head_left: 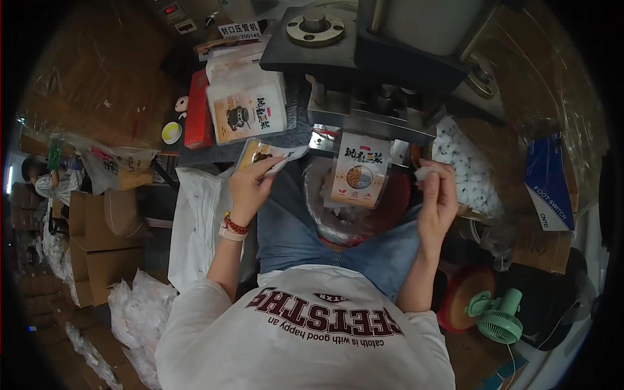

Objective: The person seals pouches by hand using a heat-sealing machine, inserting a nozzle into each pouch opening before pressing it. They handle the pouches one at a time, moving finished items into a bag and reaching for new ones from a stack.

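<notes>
My left hand is closed on a printed plastic pouch, pinched between thumb and fingers left of the machine. My right hand pinches a small white piece between its fingertips, to the right of the machine. Between the two hands, another printed pouch hangs upright from the front of the sealing machine, its front facing me. Beyond my left hand lies a stack of similar pouches on the dark work surface.
A heap of small white plastic parts lies right of the machine. A red box and a yellow-centred round tub stand at left. A blue-and-white box and a green fan are at right. A person is far left.
</notes>
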Available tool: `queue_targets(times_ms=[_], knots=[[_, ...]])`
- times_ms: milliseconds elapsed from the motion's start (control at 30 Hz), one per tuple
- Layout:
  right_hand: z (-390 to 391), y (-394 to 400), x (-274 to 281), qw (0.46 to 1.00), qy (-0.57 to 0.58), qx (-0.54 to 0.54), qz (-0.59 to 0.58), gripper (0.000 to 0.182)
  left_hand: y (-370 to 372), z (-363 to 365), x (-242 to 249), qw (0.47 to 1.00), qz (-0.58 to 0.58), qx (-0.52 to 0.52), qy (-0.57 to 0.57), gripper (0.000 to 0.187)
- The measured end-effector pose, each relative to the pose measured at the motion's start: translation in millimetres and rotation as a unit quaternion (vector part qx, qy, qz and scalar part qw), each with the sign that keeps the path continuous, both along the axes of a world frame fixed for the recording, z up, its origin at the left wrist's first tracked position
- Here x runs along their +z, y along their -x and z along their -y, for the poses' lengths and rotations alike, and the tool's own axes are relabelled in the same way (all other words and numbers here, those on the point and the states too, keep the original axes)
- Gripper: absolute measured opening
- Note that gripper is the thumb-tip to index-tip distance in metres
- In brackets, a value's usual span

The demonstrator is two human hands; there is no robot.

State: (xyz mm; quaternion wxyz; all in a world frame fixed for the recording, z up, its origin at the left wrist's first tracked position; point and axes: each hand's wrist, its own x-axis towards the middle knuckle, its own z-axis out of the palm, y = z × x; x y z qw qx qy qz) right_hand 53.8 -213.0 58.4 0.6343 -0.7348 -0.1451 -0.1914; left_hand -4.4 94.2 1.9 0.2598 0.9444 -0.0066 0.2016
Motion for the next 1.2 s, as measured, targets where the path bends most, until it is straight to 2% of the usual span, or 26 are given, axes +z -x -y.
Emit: queue_targets(times_ms=[67,133,233,367,433,467,533,567,633,700,733,767,800,833,933,1033,1067,1100,1133,1167,1200], knots=[[-19.2,12.3,14.8,0.989,0.065,0.070,0.111,0.013,0.0,17.9,13.5,0.986,0.024,-0.018,0.163,0.047],[-39.4,21.9,9.5,0.984,0.074,0.123,0.107,0.018,-0.1,36.8,24.2,0.985,0.067,-0.050,0.149,0.045],[-56.5,20.7,-5.2,0.962,0.153,0.122,0.192,0.025,3.7,57.6,40.2,0.978,0.121,-0.141,0.097,0.047],[-44.0,24.5,8.2,0.962,0.139,0.108,0.207,0.019,6.6,65.6,52.8,0.962,0.082,-0.218,0.145,0.037],[-41.3,21.5,1.6,0.982,0.081,0.119,0.121,0.023,4.0,78.3,44.6,0.934,0.014,-0.237,0.268,0.022],[-40.8,18.8,-3.6,0.983,0.082,0.115,0.120,0.023,-0.8,82.2,31.5,0.933,0.013,-0.240,0.269,0.022],[-40.5,11.5,-15.9,0.984,0.178,0.011,0.030,0.028,-15.1,89.5,-0.4,0.853,-0.203,-0.203,0.435,0.022],[-36.3,9.2,-20.4,0.987,0.157,-0.028,0.030,0.030,-21.4,94.0,-8.2,0.853,-0.203,-0.206,0.435,0.022],[-15.1,-0.6,-20.0,0.987,0.127,-0.093,0.031,0.032,-34.6,103.8,-10.0,0.758,-0.274,-0.121,0.579,0.023],[14.0,-7.3,2.8,0.975,0.176,-0.132,0.012,0.028,-49.8,104.3,-0.9,0.737,-0.264,-0.120,0.610,0.023],[25.2,-14.2,6.5,0.957,0.228,-0.176,0.019,0.024,-59.3,103.5,1.7,0.702,-0.270,-0.130,0.645,0.025],[32.7,-22.7,2.1,0.957,0.229,-0.175,0.018,0.024,-68.8,101.8,2.8,0.666,-0.275,-0.139,0.679,0.028],[38.5,-31.5,-8.3,0.915,0.338,-0.222,0.009,0.023,-77.3,98.8,-4.2,0.643,-0.315,-0.123,0.687,0.030],[43.8,-38.9,-19.6,0.858,0.440,-0.265,-0.001,0.022,-79.5,98.9,-3.5,0.643,-0.314,-0.120,0.688,0.030],[52.8,-57.0,-47.3,0.871,0.445,-0.204,-0.031,0.022,-85.5,102.7,-0.8,0.618,-0.302,-0.117,0.716,0.029],[55.0,-58.3,-49.6,0.878,0.441,-0.183,-0.031,0.022,-84.5,92.5,-7.6,0.701,-0.325,-0.137,0.620,0.037],[56.4,-60.5,-51.5,0.884,0.430,-0.184,-0.007,0.019,-86.3,80.6,-6.4,0.704,-0.320,-0.131,0.620,0.037],[55.7,-61.5,-51.3,0.886,0.428,-0.179,-0.003,0.019,-86.6,64.9,3.2,0.853,-0.236,-0.063,0.462,0.046],[55.2,-60.8,-50.4,0.910,0.368,-0.193,0.002,0.017,-85.1,48.7,9.2,0.951,-0.141,0.008,0.275,0.055],[54.9,-57.8,-49.8,0.929,0.308,-0.206,0.005,0.016,-81.3,32.4,8.6,0.993,-0.044,0.111,0.026,0.066],[54.3,-53.8,-49.3,0.930,0.307,-0.203,0.005,0.016,-76.5,15.3,5.5,0.951,0.055,0.203,-0.225,0.076]])
